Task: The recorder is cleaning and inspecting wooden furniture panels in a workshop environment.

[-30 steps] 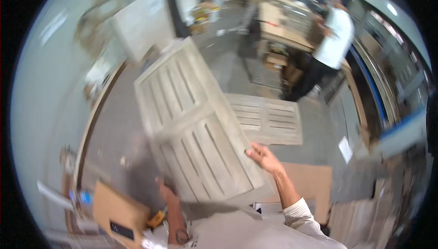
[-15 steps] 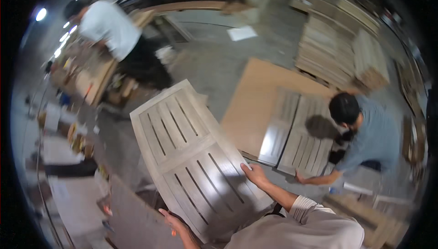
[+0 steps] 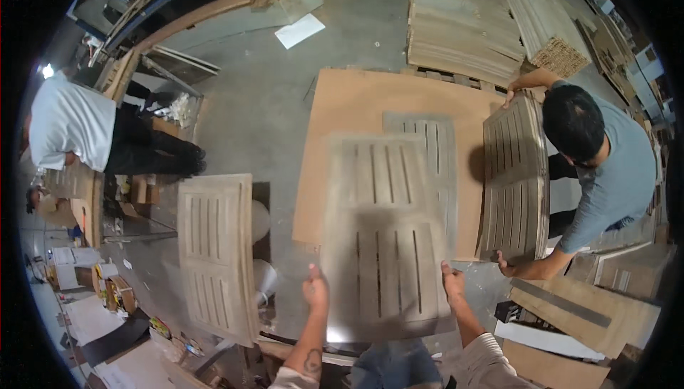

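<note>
My left hand (image 3: 315,291) and my right hand (image 3: 453,283) grip opposite side edges of a greyish wooden slotted panel (image 3: 385,218). It has two framed halves, each with several long narrow slots. The panel is held out in front of me, its length pointing away. Behind it, partly hidden, a similar slotted panel (image 3: 442,143) lies on a large brown board (image 3: 342,104). On the right, a person in a grey-blue shirt (image 3: 616,168) holds several like panels (image 3: 513,179) on edge with both hands.
A stack of slotted panels (image 3: 217,246) stands at my left. A person in a white shirt (image 3: 71,125) bends over a bench further left. Stacked boards (image 3: 463,26) sit on a pallet at the far right. Loose boards (image 3: 584,310) lie at the near right.
My view has turned left to right, and the panel swung from slanting to nearly straight ahead. My right hand shifted to its right edge. The other person raised panels from the brown board.
</note>
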The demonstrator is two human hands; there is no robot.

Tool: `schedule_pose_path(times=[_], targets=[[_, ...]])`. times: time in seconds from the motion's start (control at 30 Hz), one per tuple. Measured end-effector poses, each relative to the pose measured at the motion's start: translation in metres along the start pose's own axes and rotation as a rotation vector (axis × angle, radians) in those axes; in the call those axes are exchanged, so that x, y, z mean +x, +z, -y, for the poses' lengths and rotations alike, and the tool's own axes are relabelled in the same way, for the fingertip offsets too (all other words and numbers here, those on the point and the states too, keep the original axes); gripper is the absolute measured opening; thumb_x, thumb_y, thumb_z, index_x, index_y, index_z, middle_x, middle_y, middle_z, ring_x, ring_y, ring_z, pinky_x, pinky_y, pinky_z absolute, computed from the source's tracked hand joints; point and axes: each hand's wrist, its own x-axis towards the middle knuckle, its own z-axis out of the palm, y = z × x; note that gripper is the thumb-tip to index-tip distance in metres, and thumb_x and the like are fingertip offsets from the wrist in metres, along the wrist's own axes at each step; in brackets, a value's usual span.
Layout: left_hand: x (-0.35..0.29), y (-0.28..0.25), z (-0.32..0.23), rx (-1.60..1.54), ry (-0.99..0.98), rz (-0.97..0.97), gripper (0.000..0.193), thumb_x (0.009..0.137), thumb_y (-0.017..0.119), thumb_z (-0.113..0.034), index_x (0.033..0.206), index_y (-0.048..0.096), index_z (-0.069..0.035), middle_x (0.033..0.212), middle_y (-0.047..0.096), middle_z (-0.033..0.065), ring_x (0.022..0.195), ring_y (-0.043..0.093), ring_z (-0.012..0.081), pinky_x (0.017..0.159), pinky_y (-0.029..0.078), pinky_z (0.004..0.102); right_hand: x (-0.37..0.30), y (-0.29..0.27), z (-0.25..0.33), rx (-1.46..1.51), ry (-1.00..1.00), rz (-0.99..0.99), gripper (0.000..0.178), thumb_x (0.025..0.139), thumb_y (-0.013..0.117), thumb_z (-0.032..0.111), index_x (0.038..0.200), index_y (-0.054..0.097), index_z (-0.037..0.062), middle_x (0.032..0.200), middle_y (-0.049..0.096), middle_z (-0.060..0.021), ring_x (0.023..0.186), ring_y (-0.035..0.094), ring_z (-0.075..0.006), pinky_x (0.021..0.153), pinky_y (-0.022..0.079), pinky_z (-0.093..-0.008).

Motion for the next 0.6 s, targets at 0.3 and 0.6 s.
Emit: schedule_pose_path(times=[0.3,0.6], targets=[[0.092,0.248,-0.008,0.148,-0.041,0.373,0.082,0.091,0.040,-0.067,0.124,0.057,0.006,0.120,0.060,0.0211,0.115,0.054,0.0327,0.099,0.040,0.0414,0.217,-0.007,-0.003,-0.164,0.041,-0.110,0.084,0.084,0.063,0.057,0.118,0.054,-0.0184,0.110,0.063,-0.0298,0.111,0.059,-0.0353,0.096,0.043,-0.0400],[0.120,0.304,0.019,0.282,0.064,0.695,0.080,0.094,0.035,-0.065,0.138,0.045,0.002,0.140,0.047,0.0202,0.129,0.044,0.0307,0.109,0.031,0.0405,0.276,-0.007,0.009,-0.192,0.023,-0.029,0.070,0.083,0.064,0.053,0.112,0.062,-0.0105,0.109,0.064,-0.0297,0.110,0.060,-0.0378,0.095,0.045,-0.0391]])
